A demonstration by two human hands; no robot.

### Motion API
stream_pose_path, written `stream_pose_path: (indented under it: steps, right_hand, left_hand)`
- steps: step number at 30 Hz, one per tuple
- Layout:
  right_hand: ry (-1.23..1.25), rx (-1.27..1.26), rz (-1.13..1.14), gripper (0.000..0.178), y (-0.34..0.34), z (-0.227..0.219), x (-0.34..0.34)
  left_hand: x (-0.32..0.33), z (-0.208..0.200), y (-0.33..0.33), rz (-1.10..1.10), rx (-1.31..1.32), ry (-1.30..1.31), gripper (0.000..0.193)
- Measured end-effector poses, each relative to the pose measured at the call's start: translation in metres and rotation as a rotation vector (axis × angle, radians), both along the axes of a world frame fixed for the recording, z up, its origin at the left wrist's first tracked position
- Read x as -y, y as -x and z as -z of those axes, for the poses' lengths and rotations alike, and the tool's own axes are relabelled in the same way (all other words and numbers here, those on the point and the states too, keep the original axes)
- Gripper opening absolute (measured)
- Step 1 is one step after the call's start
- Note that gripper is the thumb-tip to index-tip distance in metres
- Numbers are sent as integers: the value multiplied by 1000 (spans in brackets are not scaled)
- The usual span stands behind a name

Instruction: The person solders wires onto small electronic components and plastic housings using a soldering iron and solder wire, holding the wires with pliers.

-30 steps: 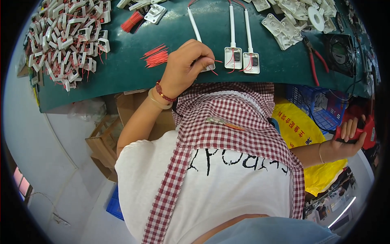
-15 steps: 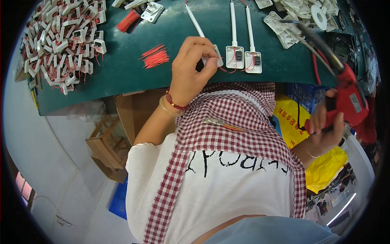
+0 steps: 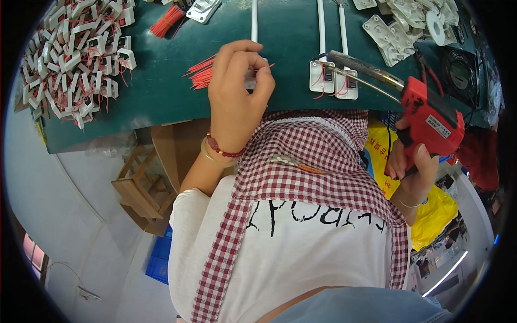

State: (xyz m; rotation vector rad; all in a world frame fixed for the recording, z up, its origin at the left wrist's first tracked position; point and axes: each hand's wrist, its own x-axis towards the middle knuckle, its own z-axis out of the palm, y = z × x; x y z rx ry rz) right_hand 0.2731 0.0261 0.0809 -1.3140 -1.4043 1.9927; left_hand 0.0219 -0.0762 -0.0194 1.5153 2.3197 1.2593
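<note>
My right hand (image 3: 414, 167) is wrapped round the handle of a red soldering gun (image 3: 433, 116). The gun's metal tip and a thin feed tube point left, over two white switch housings (image 3: 318, 89) that hold black switches and red wires. My left hand (image 3: 234, 97) is closed in a pinch, with a short red wire (image 3: 271, 65) poking out at its fingertips. Beneath those fingers lies another white housing (image 3: 250, 82), mostly hidden, and a white tube (image 3: 254, 21) runs away from it. Loose cut red wires (image 3: 200, 75) lie just left of this hand.
At the far left is a big heap of white housings with red wires (image 3: 81, 59). A tied red wire bundle (image 3: 166, 22) lies at the back. White plates (image 3: 385, 40) are piled at back right, near red-handled pliers (image 3: 431, 75) and a round black object (image 3: 460, 70).
My left hand has shifted left towards the loose red wires, and the tube under it now stands straighter. My right hand has brought the soldering gun left and lower, over the two housings.
</note>
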Motion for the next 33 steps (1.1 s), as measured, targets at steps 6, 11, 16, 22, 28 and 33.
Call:
stream_pose_path:
  steps: [6,11,16,22,28,33]
  right_hand:
    - [1,16,41,55,5,-2,-2]
    - [88,33,12,51,11,-2,0]
    - [140,49,7,48,22,0,2]
    - [215,31,30,44,26,0,-2]
    - [255,26,32,42,29,-2,-5]
    - [325,24,27,40,35,-6,-18]
  left_hand:
    - [-3,0,-6,171,570,-48,8]
    - [-1,8,6,147,64,25,9]
    - [-3,8,6,215,180,81,8]
    - [-2,6,7,248,280,89,9]
    - [-5,6,12,296,235,100,9]
    - [-7,4,19,348,270,128,9]
